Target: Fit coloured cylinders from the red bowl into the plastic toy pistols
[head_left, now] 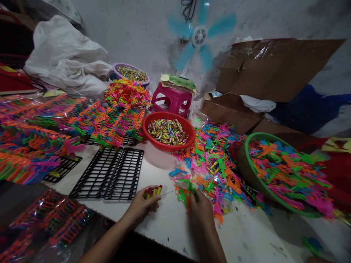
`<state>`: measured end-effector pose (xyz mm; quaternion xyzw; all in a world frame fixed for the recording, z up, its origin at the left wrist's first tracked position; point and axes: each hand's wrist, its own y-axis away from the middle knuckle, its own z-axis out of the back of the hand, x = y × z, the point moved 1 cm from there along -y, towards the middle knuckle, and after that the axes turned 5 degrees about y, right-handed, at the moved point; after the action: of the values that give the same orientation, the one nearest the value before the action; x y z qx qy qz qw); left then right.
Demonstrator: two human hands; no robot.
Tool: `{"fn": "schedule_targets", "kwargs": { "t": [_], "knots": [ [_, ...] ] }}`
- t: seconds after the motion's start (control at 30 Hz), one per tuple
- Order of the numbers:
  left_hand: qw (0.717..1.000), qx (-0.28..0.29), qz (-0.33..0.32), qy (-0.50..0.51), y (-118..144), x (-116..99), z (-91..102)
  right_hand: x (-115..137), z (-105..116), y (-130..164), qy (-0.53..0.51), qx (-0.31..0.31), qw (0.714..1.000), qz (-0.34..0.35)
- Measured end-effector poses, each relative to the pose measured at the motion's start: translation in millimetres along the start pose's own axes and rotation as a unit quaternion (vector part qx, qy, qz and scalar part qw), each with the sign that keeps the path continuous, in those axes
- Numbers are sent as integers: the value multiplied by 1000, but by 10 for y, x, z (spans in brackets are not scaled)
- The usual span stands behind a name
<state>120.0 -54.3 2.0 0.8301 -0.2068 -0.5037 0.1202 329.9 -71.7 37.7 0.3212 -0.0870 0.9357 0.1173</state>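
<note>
My left hand is closed around several small yellow tubes with dark red ends, held upright above the white table. A thin pale line runs from its fingertips toward the right. My right hand is at the near left edge of a loose pile of bright plastic toy pieces, some of them gun-shaped. Its fingers are curled on a green plastic toy piece, partly hidden and slightly blurred. More small tubes fill a red basin beyond my hands.
Black grid racks lie left on the table, with rows of toy pieces behind. A green basin of toys stands right. Farther back are a pink stool, a lilac basin, cardboard boxes and a fan.
</note>
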Motion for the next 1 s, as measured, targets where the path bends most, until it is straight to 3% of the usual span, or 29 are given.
{"fn": "schedule_targets", "kwargs": {
  "t": [0.1, 0.2, 0.3, 0.5, 0.73, 1.0],
  "knots": [
    [1000, 17, -12, 3, 40, -2, -66, 212, -43, 17, -166, -44, 984, -50],
    [999, 34, -28, 4, 117, -79, -151, 460, -215, 63, -329, 16, 941, -75],
    [998, 47, -52, -6, 193, -195, -203, 615, -362, 114, -392, 55, 915, -73],
    [995, 75, -50, -34, 231, -248, -192, 664, -392, 143, -421, 65, 902, -62],
    [981, 83, -110, -137, 235, -261, -211, 686, -359, 191, -344, 29, 937, -47],
    [980, 96, -93, -145, 262, -307, -209, 657, -389, 203, -317, 27, 948, -25]
  ]
}}
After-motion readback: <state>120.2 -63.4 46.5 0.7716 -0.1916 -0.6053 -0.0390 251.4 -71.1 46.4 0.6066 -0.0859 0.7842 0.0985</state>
